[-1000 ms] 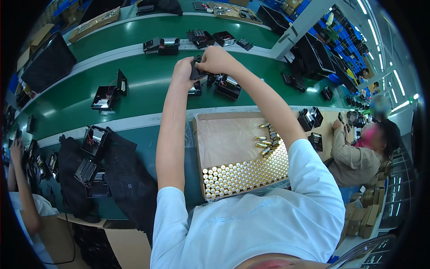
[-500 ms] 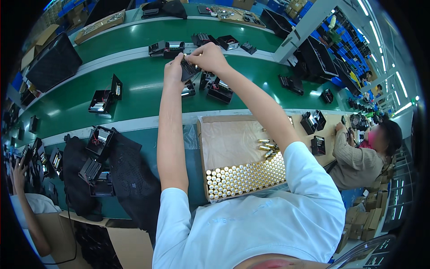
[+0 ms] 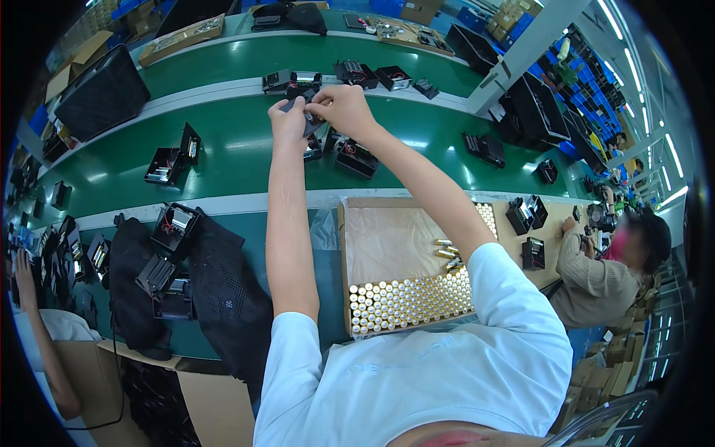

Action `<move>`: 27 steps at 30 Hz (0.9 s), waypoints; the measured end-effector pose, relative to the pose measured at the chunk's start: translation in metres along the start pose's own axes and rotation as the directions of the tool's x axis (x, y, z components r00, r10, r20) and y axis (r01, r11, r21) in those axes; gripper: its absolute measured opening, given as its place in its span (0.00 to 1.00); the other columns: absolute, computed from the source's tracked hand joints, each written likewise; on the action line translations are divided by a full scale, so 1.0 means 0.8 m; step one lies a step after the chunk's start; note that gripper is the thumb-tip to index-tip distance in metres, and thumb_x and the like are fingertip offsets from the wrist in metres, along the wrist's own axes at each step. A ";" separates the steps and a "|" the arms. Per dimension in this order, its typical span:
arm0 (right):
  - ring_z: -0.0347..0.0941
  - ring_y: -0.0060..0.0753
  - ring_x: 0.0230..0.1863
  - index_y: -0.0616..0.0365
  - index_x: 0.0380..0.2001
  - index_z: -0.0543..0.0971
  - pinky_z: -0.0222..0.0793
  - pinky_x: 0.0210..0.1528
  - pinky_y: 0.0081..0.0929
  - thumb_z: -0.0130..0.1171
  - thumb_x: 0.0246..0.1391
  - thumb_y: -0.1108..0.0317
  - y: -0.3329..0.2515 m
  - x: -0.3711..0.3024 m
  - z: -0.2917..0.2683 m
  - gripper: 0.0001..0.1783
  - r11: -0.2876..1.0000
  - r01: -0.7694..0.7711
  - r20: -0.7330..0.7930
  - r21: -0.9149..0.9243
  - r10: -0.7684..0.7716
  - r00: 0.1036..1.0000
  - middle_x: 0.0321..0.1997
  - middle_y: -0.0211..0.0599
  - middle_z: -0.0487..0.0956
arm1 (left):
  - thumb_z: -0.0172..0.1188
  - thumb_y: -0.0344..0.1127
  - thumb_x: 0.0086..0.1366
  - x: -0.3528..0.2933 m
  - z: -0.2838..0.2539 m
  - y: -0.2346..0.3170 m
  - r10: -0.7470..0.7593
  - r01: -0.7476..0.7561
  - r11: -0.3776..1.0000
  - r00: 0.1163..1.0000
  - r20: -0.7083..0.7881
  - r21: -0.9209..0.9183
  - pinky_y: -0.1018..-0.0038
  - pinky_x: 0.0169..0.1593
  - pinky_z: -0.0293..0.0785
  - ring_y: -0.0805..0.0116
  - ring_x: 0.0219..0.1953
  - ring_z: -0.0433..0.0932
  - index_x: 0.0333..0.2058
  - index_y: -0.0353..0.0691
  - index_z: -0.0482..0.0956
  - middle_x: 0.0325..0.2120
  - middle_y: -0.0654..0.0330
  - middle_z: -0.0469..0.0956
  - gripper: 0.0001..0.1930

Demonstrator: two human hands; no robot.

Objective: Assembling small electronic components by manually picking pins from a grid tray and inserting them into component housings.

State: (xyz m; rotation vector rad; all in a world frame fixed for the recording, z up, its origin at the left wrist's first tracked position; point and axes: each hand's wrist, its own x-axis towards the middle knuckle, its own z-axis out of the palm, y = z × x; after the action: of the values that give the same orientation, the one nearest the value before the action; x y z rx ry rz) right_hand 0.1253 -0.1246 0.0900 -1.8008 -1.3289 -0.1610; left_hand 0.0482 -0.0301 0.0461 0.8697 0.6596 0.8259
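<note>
Out over the green work surface, my left hand (image 3: 286, 127) grips a black battery holder (image 3: 311, 124), its thumb along the side. My right hand (image 3: 346, 110) is pinched at the holder's upper edge, and a gold glint of a battery (image 3: 327, 103) shows among its fingers. Just beneath the hands stand open black battery boxes (image 3: 357, 157) with wires. Below my right forearm, a shallow carton (image 3: 345, 261) bears rows of upright gold-and-silver batteries (image 3: 406, 302). A few loose batteries (image 3: 447, 253) lie on its plastic liner.
An open black box (image 3: 165, 165) stands to the left, with more (image 3: 177, 227) on dark cloth (image 3: 223, 283). Along the far ledge sit several black units (image 3: 305, 79). A white post (image 3: 514, 56) rises at the right. Co-workers sit at right (image 3: 607, 272) and left (image 3: 48, 350).
The whole view has shifted slightly to the right and down. My right fingers have moved a little relative to the battery holder, which stays in my left hand.
</note>
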 end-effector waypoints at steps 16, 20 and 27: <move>0.76 0.46 0.23 0.62 0.30 0.83 0.71 0.28 0.36 0.56 0.55 0.59 -0.016 0.034 0.018 0.16 0.945 0.286 0.079 -0.159 -0.277 0.958 0.23 0.42 0.81 | 0.60 0.23 0.57 0.002 -0.031 0.023 -0.115 0.120 0.981 0.992 0.043 -0.152 0.58 0.42 0.77 0.52 0.45 0.73 0.58 0.39 0.54 0.49 0.39 0.63 0.33; 0.76 0.48 0.23 0.63 0.27 0.83 0.71 0.29 0.37 0.57 0.55 0.59 -0.016 0.077 0.034 0.16 0.967 0.196 0.077 -0.163 -0.185 0.980 0.24 0.43 0.82 | 0.60 0.20 0.53 0.005 -0.036 0.020 -0.078 0.085 0.993 0.992 0.097 -0.075 0.54 0.45 0.75 0.49 0.47 0.71 0.60 0.38 0.54 0.51 0.40 0.62 0.36; 0.75 0.45 0.21 0.64 0.25 0.83 0.71 0.27 0.36 0.58 0.54 0.61 -0.029 0.088 0.046 0.16 0.939 0.255 0.269 -0.231 -0.190 0.944 0.23 0.43 0.81 | 0.61 0.20 0.52 0.020 -0.057 0.027 -0.035 0.048 0.994 0.990 0.135 -0.097 0.56 0.44 0.76 0.50 0.46 0.72 0.60 0.41 0.53 0.51 0.39 0.61 0.38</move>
State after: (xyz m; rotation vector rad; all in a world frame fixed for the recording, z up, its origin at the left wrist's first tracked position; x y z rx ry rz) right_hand 0.1219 -0.0477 0.1196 -1.9303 -1.7594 -0.2569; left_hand 0.0137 0.0096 0.0397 0.8098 0.5131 0.7506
